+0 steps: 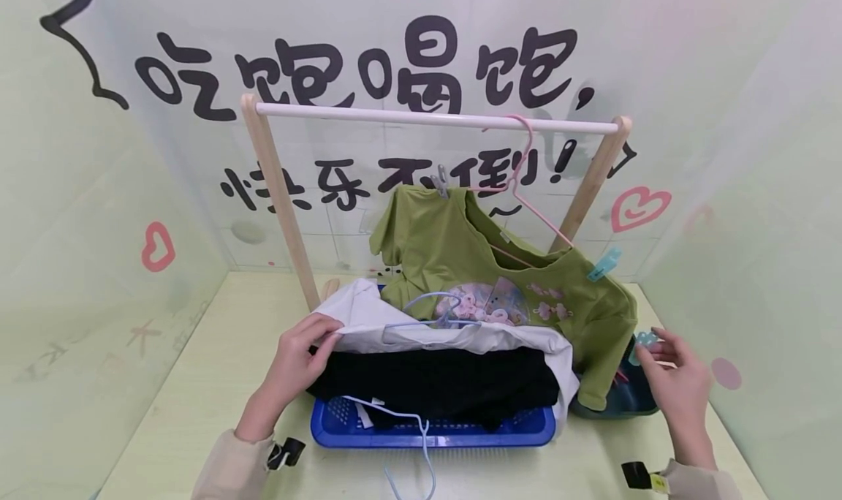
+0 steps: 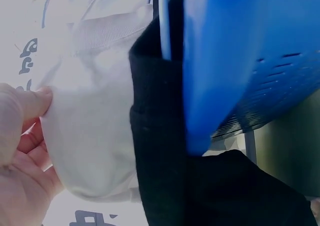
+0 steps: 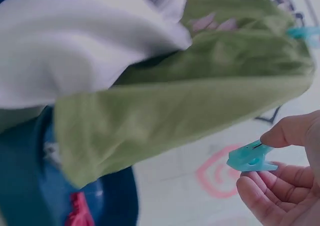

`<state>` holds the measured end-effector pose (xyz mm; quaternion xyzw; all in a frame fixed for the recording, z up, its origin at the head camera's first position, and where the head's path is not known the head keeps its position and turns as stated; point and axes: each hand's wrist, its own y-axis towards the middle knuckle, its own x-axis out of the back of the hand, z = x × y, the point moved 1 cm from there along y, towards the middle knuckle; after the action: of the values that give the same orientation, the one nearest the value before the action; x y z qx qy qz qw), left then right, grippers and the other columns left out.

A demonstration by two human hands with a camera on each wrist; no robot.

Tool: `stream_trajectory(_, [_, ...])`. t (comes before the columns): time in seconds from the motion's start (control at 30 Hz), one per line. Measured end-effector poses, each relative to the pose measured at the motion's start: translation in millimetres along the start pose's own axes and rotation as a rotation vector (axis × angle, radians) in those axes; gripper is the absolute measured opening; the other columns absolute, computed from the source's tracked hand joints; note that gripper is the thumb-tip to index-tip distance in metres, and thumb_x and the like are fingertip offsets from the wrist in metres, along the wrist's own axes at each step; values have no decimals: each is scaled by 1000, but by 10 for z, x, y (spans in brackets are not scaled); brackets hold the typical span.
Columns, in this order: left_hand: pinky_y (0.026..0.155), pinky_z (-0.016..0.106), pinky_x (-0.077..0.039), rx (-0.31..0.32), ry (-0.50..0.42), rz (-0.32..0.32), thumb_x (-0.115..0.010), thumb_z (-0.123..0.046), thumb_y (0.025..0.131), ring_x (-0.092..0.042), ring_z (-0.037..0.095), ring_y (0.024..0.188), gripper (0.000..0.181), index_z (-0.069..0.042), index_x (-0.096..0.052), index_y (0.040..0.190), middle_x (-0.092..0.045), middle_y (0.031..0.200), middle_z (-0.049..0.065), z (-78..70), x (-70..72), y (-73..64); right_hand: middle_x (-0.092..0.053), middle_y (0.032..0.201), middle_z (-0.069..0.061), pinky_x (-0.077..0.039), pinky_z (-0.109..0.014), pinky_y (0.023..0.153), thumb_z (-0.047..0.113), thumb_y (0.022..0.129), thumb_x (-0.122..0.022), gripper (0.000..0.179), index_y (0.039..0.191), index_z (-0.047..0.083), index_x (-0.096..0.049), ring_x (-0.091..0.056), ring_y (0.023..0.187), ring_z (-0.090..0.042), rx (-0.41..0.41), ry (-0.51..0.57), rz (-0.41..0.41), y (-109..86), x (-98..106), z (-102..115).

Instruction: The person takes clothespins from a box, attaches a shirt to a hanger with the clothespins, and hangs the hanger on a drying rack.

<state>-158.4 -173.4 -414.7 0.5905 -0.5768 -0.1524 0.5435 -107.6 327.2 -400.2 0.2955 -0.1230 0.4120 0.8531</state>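
Note:
My left hand (image 1: 289, 368) pinches the left shoulder edge of a white garment (image 2: 100, 121) between thumb and fingers. A light blue hanger (image 1: 439, 322) lies at that garment's collar. On the right, my right hand (image 1: 684, 387) holds a teal clothespin (image 3: 250, 157) between thumb and fingers, beside the sleeve of a green shirt (image 1: 427, 229). The shirt hangs on a pink hanger (image 1: 528, 149), with a grey clothespin (image 1: 440, 181) on one shoulder and another teal clothespin (image 1: 604, 264) on the other. Below the white garment, a black garment (image 1: 434, 383) drapes over a blue basket (image 1: 434, 438).
A rack with a white rod (image 1: 395, 115) and wooden posts (image 1: 281, 200) stands behind the basket. Another light blue hanger (image 1: 424, 441) sticks out over the basket's front. At the right, a dark bin (image 3: 125, 201) holds a red clothespin (image 3: 80, 211), partly under the green sleeve.

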Motion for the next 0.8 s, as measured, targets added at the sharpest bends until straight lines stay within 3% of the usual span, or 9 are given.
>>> stream_trajectory(0.17, [61, 21, -47, 17, 1, 0, -72, 23, 61, -58, 19, 69, 32, 1, -66, 83, -64, 81, 8, -22, 7, 22, -53, 71, 24, -41, -3, 58, -5, 75, -68, 28, 103, -1, -65, -50, 63, 10, 38, 37, -53, -56, 65, 195])
stream_trajectory(0.4, [61, 21, -46, 27, -3, -1, -72, 23, 61, -58, 19, 69, 31, 2, -66, 82, -64, 80, 8, -61, 17, 47, -56, 72, 22, -43, -4, 57, -11, 73, -68, 32, 104, -8, -65, -53, 64, 8, 106, 99, -88, -119, 99, 474])
stream_trajectory(0.8, [59, 20, -46, 25, -5, -13, -72, 23, 61, -56, 16, 65, 30, 2, -66, 82, -64, 79, 8, -57, 8, 69, -61, 75, 14, -46, -7, 59, -18, 69, -69, 37, 105, -12, -63, -57, 66, 4, 280, 225, 20, -299, -116, 915])
